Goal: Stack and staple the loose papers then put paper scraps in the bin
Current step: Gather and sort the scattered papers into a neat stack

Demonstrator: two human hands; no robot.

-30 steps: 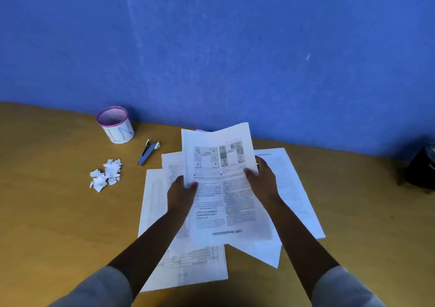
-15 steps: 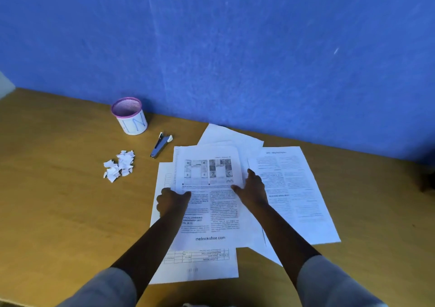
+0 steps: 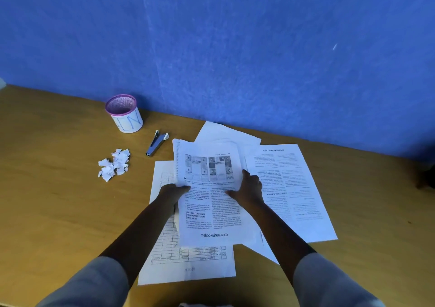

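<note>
Where the hands meet: over the middle of the brown wooden table point(image 3: 58, 212), both gripping one small bundle of white printed sheets point(image 3: 209, 203).
Left hand point(image 3: 171, 193): closed on the left edge of the bundle, thumb on top of the page, fingers hidden under the paper.
Right hand point(image 3: 249, 189): closed on the right edge of the bundle, thumb across the printed text.
Held bundle: top page shows a block of small pictures, two columns of text and a web address along its near edge; the edges of further sheets show at its left side.
Ruled form sheet point(image 3: 188, 266): white, flat on the table under the bundle, sticking out to the left and near side.
Two-column text page point(image 3: 294, 189): white, flat on the table just right of the right hand, print facing away from the person.
Blank white sheet point(image 3: 226, 132): beyond the bundle, partly covered, near the blue wall point(image 3: 235, 47).
Blue and white stapler point(image 3: 156, 143): lying on the table just left of the papers' far corner.
Pile of torn white paper scraps point(image 3: 114, 164): on the table left of the stapler, apart from it.
Pink-rimmed white mesh bin point(image 3: 124, 113): upright at the far left by the wall, beyond the scraps; blue letters on its side.
Grey sleeves point(image 3: 89, 285): at the near edge, both forearms bare.
</note>
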